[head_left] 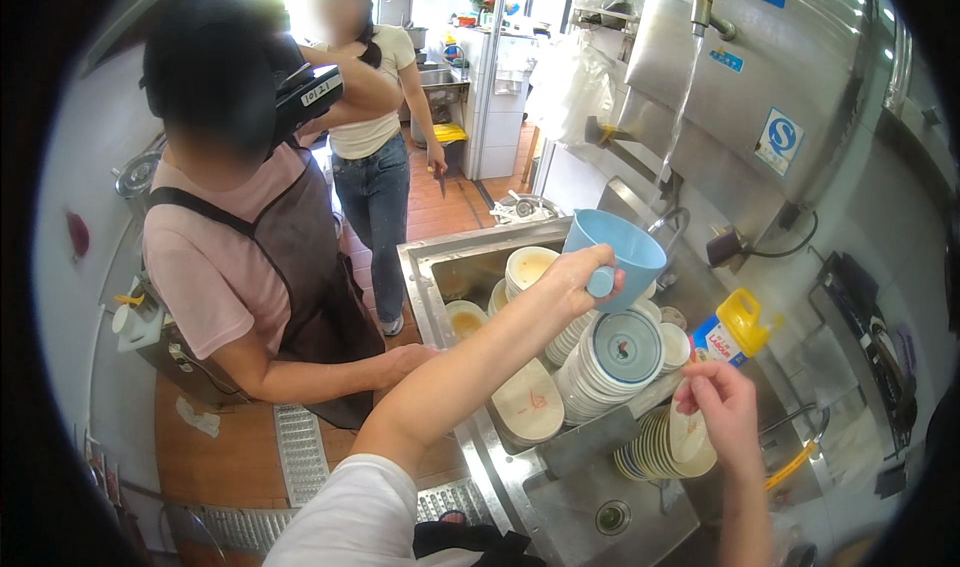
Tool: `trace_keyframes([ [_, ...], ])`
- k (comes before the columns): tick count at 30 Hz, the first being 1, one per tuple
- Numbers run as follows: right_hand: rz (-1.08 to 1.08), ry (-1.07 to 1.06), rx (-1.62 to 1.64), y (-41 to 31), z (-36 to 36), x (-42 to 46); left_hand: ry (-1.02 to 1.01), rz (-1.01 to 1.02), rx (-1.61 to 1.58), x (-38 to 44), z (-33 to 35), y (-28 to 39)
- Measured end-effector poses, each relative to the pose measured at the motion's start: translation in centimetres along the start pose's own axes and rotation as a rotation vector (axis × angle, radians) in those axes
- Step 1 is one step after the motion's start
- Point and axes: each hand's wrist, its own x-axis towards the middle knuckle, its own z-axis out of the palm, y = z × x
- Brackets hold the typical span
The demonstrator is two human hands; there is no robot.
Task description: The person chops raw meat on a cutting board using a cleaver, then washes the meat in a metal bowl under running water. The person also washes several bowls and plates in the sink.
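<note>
My left hand (589, 278) grips the handle of a light blue plastic jug (637, 255), held above stacked dishes in a steel sink. Water runs from a red-handled tap (701, 8) behind the jug; whether it falls into the jug I cannot tell. Below the jug stands a tall stack of white bowls with a blue-rimmed plate (627, 345) on top. My right hand (716, 398), fingers bent and thumb near the index finger, is above a row of upright plates (660, 451). Whether it holds anything is unclear. A yellow-capped detergent bottle (726, 334) stands just beyond it.
A person in a dark apron (300, 267) stands close at the left of the sink (469, 447). Farther back, another person (375, 116) holds what looks like a knife, pointing down. An oval dish (529, 409) lies in the left basin. A steel heater-like tank (757, 79) hangs at the right.
</note>
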Motion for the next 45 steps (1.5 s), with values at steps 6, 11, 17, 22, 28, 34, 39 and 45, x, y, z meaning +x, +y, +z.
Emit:
trace_keyframes([
  [6,-0.146,0.010,-0.168,-5.4,-0.6,4.8,-0.048,-0.042,-0.020,0.7,-1.0,-0.1],
  [11,-0.464,0.162,-0.591,-10.1,-1.7,10.8,-0.059,-0.072,-0.004,1.0,-0.8,0.1],
  [17,-0.934,0.521,-1.094,-15.9,-2.4,17.9,-0.078,-0.101,-0.039,1.5,-1.5,0.2],
  [22,-1.206,0.683,-1.326,-20.6,-2.6,24.1,-0.082,-0.081,-0.051,1.4,-1.3,0.2],
  [28,-1.092,0.663,-1.402,-24.3,-1.9,28.0,-0.042,0.009,0.033,1.7,-2.0,0.6],
  [34,-0.992,0.601,-1.402,-26.5,-5.9,33.0,-0.046,-0.004,0.071,1.9,-1.1,0.7],
  [39,-0.925,0.480,-1.294,-26.2,-4.0,34.2,-0.077,-0.017,0.021,3.2,-2.7,1.1],
  [45,-1.059,0.589,-1.373,-26.4,-4.2,33.8,-0.095,-0.037,0.024,2.4,-1.6,1.5],
])
